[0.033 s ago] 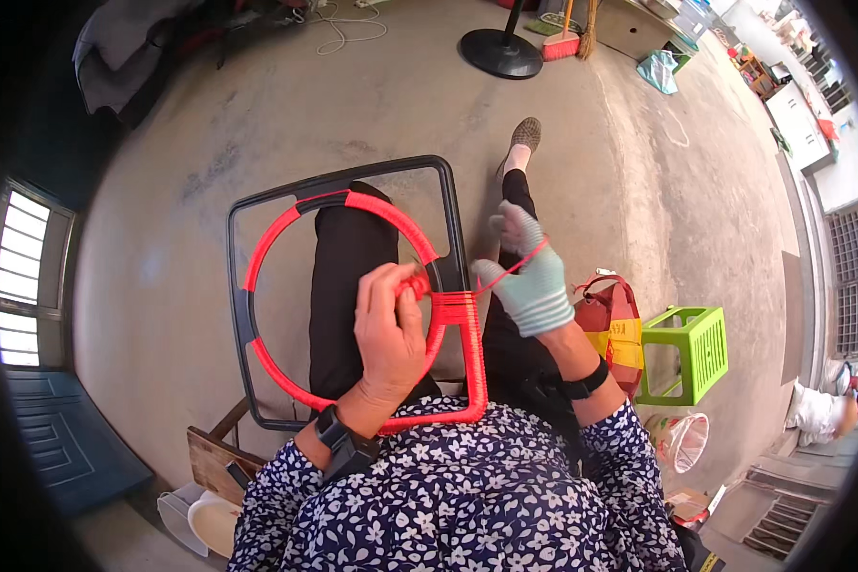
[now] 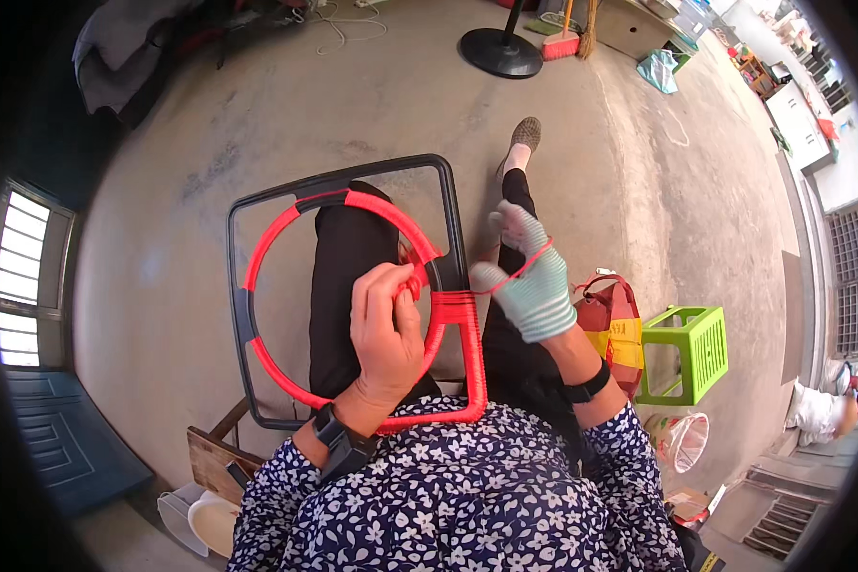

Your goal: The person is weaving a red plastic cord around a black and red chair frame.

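Note:
A black square frame point(image 2: 235, 305) with a round inner ring point(image 2: 398, 220) lies across my lap. Red cord is wrapped over parts of the ring, along the near edge and up the right side. My left hand point(image 2: 387, 334), bare, is closed in a pinch on a small bundle of red cord point(image 2: 412, 283) inside the ring. Beyond the frame's right side is my right hand point(image 2: 534, 286) in a striped pale green glove, thumb and fingers apart. A strand of red cord point(image 2: 513, 277) runs from the wrapped side and loops over this hand.
To my right stand a red and yellow bag point(image 2: 612, 329), a light green plastic stool point(image 2: 696, 353) and a bin point(image 2: 682, 440). A round black stand base point(image 2: 500, 54) and a red broom point(image 2: 561, 45) are far ahead. A wooden piece point(image 2: 212, 467) is near left.
My left hand has shifted slightly left with the cord bundle. My right hand has tilted a little, and the strand over it has moved slightly right.

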Available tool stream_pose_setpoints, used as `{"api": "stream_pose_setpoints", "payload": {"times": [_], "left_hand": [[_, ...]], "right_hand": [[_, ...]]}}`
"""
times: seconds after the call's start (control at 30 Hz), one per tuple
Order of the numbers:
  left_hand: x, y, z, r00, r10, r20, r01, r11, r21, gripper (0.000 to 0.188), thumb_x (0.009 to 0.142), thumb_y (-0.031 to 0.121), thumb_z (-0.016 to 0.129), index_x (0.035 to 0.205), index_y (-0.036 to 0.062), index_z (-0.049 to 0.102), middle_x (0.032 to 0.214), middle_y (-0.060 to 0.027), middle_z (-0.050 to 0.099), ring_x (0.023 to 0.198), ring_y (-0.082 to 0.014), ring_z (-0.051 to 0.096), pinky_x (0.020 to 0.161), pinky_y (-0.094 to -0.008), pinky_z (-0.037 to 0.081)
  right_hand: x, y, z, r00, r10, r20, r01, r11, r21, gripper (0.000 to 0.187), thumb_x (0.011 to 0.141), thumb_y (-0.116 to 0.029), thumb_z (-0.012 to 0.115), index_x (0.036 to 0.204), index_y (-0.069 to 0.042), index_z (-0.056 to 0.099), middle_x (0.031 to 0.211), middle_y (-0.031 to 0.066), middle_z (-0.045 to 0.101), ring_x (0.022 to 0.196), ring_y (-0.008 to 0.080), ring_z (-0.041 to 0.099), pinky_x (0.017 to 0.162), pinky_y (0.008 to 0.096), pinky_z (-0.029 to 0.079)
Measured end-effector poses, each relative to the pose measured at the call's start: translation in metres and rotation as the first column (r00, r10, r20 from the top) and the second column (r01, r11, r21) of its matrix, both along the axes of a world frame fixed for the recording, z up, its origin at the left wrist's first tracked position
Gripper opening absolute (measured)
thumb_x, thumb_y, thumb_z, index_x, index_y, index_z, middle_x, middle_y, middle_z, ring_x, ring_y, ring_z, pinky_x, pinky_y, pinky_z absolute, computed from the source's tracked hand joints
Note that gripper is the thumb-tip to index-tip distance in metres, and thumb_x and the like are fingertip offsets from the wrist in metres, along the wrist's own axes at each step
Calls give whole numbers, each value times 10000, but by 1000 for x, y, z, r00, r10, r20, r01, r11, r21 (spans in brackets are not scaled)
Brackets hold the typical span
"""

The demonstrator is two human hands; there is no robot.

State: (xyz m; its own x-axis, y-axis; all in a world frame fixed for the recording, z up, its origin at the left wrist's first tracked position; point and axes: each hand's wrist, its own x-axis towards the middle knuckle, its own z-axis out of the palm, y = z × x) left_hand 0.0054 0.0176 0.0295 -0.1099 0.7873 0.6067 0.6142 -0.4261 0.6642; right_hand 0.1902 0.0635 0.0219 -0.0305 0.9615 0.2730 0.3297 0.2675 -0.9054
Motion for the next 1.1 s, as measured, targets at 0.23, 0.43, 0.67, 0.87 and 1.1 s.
{"api": "stream_pose_setpoints", "payload": {"times": [0.23, 0.43, 0.67, 0.87, 1.1], "left_hand": [[-2, -8, 3, 980, -201, 4, 200, 973, 113, 319, 829, 8, 621, 1135, -27, 539, 1131, -194, 573, 934, -320, 597, 797, -374, 502], [6, -5, -12, 890, -123, 440, 329, 840, -431, 319, 906, 35, 576, 1197, -13, 454, 948, -84, 569, 814, -89, 573, 661, -233, 489], [5, -4, -7, 860, -91, 502, 375, 780, -500, 321, 907, 34, 576, 1192, -8, 433, 798, -45, 574, 673, -60, 537, 589, -205, 447], [3, -2, -15, 775, -88, 626, 474, 736, -483, 251, 940, 48, 532, 1166, -20, 448, 883, -67, 622, 704, -65, 570, 607, -205, 473], [3, -1, -20, 583, -4, 812, 622, 645, -444, 199, 966, 70, 495, 1142, -14, 457, 940, -95, 630, 714, -111, 617, 598, -246, 536]], "right_hand": [[-28, -5, 14, 873, 291, 391, -415, 864, 284, 446, 705, -86, 690, 1131, -50, 565, 1172, 145, 582, 1144, 320, 537, 975, 438, 439], [45, -12, 21, 918, -4, -397, -116, 954, -277, 100, 799, -61, 642, 876, -49, 580, 753, 61, 626, 700, 180, 629, 711, 301, 524], [151, -21, -9, 507, 169, 845, 175, 940, -293, 277, 795, -326, 658, 909, -74, 643, 781, 201, 654, 792, 384, 629, 730, 425, 515], [219, -21, -27, 221, 570, 791, 410, 681, -606, 286, 775, -302, 677, 865, -31, 669, 832, 196, 680, 734, 311, 659, 678, 381, 517], [53, -3, -1, 912, 148, -382, -384, 632, -673, 316, 873, -246, 642, 1085, -11, 632, 860, 69, 656, 672, 125, 604, 633, 266, 511]]}}
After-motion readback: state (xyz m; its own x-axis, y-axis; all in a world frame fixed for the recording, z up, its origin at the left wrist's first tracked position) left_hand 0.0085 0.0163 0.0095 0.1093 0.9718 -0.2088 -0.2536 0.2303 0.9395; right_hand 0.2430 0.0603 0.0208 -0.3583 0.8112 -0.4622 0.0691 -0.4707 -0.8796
